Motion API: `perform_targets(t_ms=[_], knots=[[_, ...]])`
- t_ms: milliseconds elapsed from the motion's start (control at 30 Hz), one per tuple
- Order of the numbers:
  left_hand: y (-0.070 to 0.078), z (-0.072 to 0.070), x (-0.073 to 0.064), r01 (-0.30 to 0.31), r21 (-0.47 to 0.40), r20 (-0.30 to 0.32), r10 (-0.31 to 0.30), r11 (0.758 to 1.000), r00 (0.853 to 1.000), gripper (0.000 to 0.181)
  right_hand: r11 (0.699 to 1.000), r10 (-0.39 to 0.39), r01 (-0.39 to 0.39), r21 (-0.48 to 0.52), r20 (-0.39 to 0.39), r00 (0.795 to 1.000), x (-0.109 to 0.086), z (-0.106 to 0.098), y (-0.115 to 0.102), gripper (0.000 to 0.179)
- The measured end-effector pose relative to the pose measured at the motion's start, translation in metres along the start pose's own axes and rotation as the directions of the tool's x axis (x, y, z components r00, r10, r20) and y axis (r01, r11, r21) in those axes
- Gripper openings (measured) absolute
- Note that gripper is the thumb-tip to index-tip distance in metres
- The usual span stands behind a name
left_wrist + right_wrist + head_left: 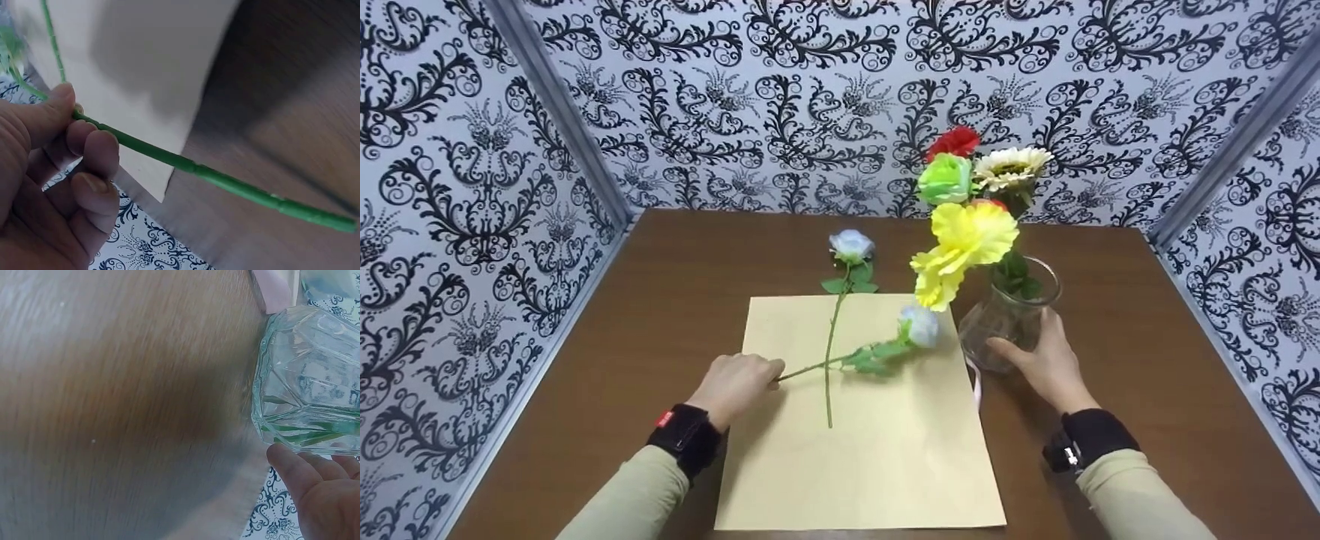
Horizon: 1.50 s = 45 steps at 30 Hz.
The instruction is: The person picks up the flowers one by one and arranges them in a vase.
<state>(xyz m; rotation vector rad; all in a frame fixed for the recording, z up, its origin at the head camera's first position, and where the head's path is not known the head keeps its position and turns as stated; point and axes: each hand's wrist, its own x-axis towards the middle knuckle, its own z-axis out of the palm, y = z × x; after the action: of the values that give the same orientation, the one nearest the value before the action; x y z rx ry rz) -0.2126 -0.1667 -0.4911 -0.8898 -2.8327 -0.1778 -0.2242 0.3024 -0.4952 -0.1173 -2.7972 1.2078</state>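
Between thumb and forefinger my left hand (739, 384) pinches the green stem (152, 149) of a pale blue artificial rose (921, 327). Its bloom points right, above a cream sheet of paper (855, 472). A second pale blue rose (851, 246) lies with its stem down the sheet; the held stem crosses it. On the right, my right hand (1054, 371) holds a clear glass vase (994, 337) low on its side, thumb in front. The faceted glass and green stems inside show in the right wrist view, with my fingers (301, 475) against it.
The vase bears a yellow flower (964, 244), a green rose (945, 178), a red flower (954, 142) and a cream daisy-like flower (1011, 166), leaning left. A pale pink ribbon (976, 384) lies by the sheet's right edge. Patterned walls (825, 112) enclose the brown table (675, 277).
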Motion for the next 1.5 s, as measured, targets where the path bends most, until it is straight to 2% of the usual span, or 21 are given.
perform_targets(t_ms=[100, 233, 367, 567, 700, 867, 1033, 1133, 1267, 1500], knots=[[-0.003, 0.003, -0.001, -0.020, 0.043, 0.012, 0.019, 0.999, 1.000, 0.030, 1.000, 0.001, -0.001, 0.003, 0.003, 1.000, 0.000, 0.000, 0.000, 0.119], [-0.006, 0.006, -0.003, -0.004, 0.067, 0.036, 0.002, 0.998, 0.999, 0.027, 1.000, -0.003, 0.003, 0.005, 0.003, 1.000, 0.001, 0.001, 0.000, 0.119], [-0.007, 0.008, -0.003, 0.015, 0.071, 0.047, -0.019, 0.997, 0.999, 0.025, 1.000, -0.010, 0.010, 0.007, -0.003, 1.000, 0.001, 0.001, 0.000, 0.118], [-0.003, 0.005, -0.005, 0.015, 0.085, 0.024, -0.017, 0.996, 1.000, 0.019, 1.000, -0.015, 0.015, 0.014, 0.005, 1.000, 0.001, 0.002, 0.000, 0.117], [-0.001, 0.002, -0.003, 0.041, 0.064, 0.049, -0.045, 0.997, 0.998, 0.017, 1.000, -0.010, 0.010, 0.021, 0.010, 1.000, 0.001, 0.001, 0.001, 0.117], [0.005, 0.001, 0.004, 0.070, 0.043, 0.083, -0.074, 0.997, 0.994, 0.020, 1.000, -0.004, 0.004, 0.028, 0.015, 1.000, 0.001, 0.000, 0.000, 0.118], [0.014, 0.002, 0.016, 0.036, 0.057, 0.024, -0.037, 0.998, 0.999, 0.021, 0.999, -0.024, 0.024, 0.026, -0.001, 1.000, 0.001, 0.001, 0.000, 0.117], [0.022, 0.003, 0.025, -0.014, 0.081, -0.023, 0.016, 0.997, 1.000, 0.017, 0.999, -0.024, 0.024, 0.025, -0.003, 1.000, 0.001, 0.002, 0.000, 0.117], [0.033, 0.008, 0.036, -0.053, 0.115, -0.048, 0.059, 0.992, 0.997, 0.008, 1.000, -0.016, 0.016, 0.020, -0.002, 1.000, 0.001, 0.002, 0.000, 0.117], [0.049, 0.016, 0.048, -0.045, 0.110, -0.052, 0.051, 0.993, 0.997, 0.013, 1.000, -0.016, 0.016, 0.011, 0.001, 1.000, 0.001, 0.001, 0.001, 0.117]])
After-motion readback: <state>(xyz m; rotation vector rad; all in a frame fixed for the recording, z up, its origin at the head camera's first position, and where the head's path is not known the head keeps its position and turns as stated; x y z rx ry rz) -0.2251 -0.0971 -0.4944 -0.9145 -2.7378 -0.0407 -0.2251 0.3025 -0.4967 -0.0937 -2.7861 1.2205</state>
